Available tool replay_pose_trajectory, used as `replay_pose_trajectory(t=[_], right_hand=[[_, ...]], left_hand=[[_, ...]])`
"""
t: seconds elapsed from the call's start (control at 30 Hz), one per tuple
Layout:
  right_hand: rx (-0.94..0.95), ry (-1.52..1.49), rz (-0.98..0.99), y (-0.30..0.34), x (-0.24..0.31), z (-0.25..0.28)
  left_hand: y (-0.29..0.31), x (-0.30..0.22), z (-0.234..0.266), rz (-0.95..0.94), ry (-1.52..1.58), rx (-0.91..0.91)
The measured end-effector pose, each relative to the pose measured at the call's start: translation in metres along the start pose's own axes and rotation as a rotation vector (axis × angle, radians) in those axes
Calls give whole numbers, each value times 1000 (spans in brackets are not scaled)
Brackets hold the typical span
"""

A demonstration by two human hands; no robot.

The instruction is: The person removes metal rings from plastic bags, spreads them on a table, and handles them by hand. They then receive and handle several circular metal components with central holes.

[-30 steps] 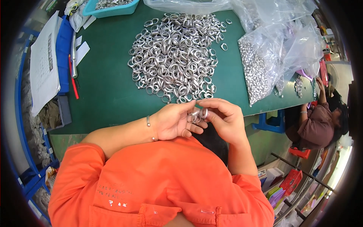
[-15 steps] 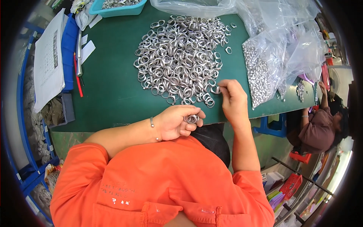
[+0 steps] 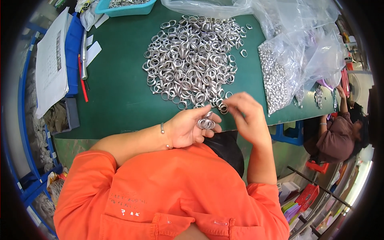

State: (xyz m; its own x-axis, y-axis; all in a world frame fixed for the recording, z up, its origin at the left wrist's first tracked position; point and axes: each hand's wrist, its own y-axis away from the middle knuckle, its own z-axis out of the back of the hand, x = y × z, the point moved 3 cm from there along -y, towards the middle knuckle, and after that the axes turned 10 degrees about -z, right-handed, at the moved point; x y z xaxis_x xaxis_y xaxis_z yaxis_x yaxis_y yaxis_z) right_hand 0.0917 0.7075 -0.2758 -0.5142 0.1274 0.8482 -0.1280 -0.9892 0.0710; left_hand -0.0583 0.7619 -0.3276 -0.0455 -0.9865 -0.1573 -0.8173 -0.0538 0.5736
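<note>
A broad heap of silver-grey metal rings [image 3: 188,60] lies on the green tabletop. My left hand [image 3: 188,127] is palm up just in front of it, with curled fingers cradling several loose metal rings [image 3: 206,123]. At the heap's near right edge, my right hand [image 3: 250,120] has its thumb and forefinger drawn together at a metal ring [image 3: 223,108]. The right fingertips partly cover that ring. Another ring [image 3: 228,95] lies just beyond those fingers.
Clear plastic bags [image 3: 276,76] of small metal pieces lie to the right. A turquoise basket [image 3: 126,11] stands at the far left, with papers [image 3: 54,60], a blue tray [image 3: 73,52] and a red pen [image 3: 83,86] nearer. Another person [image 3: 336,134] sits at the right.
My right hand has shifted toward me and slightly left, down to the rings at the heap's near edge. My left hand has opened slightly, showing more of the rings on its fingers.
</note>
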Motion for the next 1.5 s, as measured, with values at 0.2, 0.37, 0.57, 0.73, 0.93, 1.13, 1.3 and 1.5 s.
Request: replay_pose_trajectory(t=[0.2,0.37,0.57,0.73,0.93,1.13,1.3,1.5], right_hand=[[-371,218,-155,-4,-33,-1],[-376,-69,-306,3,-32,-7],[-366,78,-322,1,-28,-14],[-491,-300,-316,12,-14,9],[-252,283,42,13,1,-7],[-469,381,68,23,-19,-17],[-300,-387,-377,30,-36,-10],[-221,-744,-256,36,-20,-15]], left_hand=[[-1,5,13,25,15,100],[-2,5,12,1,-5,87],[-3,6,14,0,-19,82],[1,4,6,-20,-46,92],[0,3,7,-31,0,52],[0,5,9,-17,-44,60],[1,5,8,-23,-68,47],[3,4,-1,-30,-102,44]])
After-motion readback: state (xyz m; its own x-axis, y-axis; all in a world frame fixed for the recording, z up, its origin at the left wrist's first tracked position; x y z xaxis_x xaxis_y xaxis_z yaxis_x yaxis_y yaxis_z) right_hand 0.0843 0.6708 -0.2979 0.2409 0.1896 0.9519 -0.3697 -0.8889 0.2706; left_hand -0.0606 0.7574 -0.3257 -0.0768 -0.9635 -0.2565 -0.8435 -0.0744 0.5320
